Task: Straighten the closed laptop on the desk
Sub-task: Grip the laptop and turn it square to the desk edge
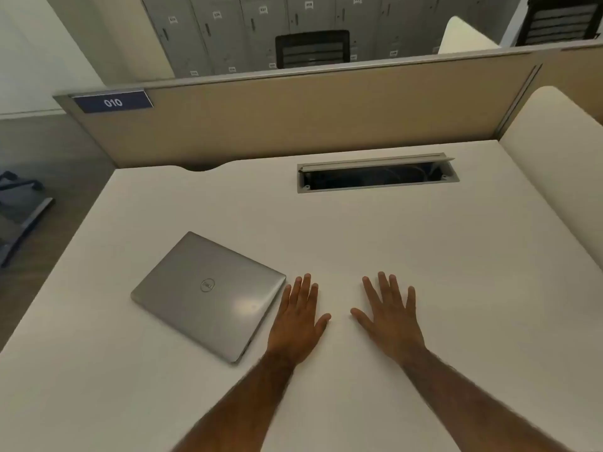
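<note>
The closed silver laptop (208, 296) lies skewed on the left part of the white desk (391, 239), one corner pointing toward the divider panel (293, 115). It looks rigid, fairly heavy and smooth-lidded, so it should pivot best with palms at two opposite corners (the lid may be slippery). The left hand (298, 324), just beside its right edge, and the right hand (390, 316) both lie flat with fingers spread, holding nothing.
</note>
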A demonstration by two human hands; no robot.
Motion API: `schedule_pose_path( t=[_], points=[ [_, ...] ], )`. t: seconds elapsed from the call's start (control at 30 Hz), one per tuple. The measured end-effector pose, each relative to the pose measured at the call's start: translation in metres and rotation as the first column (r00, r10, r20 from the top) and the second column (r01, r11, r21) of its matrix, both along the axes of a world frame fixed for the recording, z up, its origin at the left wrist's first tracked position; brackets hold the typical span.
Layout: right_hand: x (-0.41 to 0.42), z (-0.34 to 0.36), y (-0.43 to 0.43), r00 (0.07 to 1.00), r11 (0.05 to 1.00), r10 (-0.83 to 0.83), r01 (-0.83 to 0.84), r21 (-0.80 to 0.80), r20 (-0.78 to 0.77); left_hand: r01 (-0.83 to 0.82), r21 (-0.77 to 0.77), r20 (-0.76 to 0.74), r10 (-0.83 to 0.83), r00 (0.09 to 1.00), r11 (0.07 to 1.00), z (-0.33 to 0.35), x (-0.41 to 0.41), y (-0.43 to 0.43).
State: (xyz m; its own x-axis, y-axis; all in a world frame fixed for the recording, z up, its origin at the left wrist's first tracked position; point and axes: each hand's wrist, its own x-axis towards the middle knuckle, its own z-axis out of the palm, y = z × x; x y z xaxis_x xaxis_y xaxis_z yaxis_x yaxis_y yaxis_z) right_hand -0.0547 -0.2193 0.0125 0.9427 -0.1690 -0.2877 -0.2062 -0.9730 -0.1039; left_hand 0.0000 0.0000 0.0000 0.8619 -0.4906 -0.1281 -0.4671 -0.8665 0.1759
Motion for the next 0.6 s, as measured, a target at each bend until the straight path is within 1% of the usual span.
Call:
schedule_pose_path(
  t=[0.03, 0.07, 0.2, 0.43, 0.6],
  points=[
    [-0.001, -0.002, 0.000, 1.000, 1.000, -0.010, 0.010, 0.011, -0.009, -0.003, 0.000, 0.019, 0.003, 1.000, 1.000, 0.000, -0.001, 0.001],
    [-0.002, -0.004, 0.000, 1.000, 1.000, -0.011, 0.010, 0.012, 0.017, -0.011, 0.008, 0.011, 0.011, 1.000, 1.000, 0.000, -0.002, 0.003],
    [-0.005, -0.015, 0.004, 1.000, 1.000, -0.012, 0.012, -0.012, 0.029, -0.055, 0.028, 0.033, 0.054, 0.998, 0.998, -0.004, -0.004, 0.012],
    [-0.004, -0.017, 0.025, 0.999, 1.000, 0.003, -0.003, 0.009, 0.041, -0.019, 0.043, 0.088, 0.015, 0.996, 0.999, -0.004, 0.003, 0.032],
    [0.001, -0.016, 0.062, 0.997, 0.997, 0.066, -0.067, 0.033, 0.039, -0.125, 0.040, 0.066, 0.123, 0.990, 0.991, 0.001, 0.016, 0.052]
  ],
)
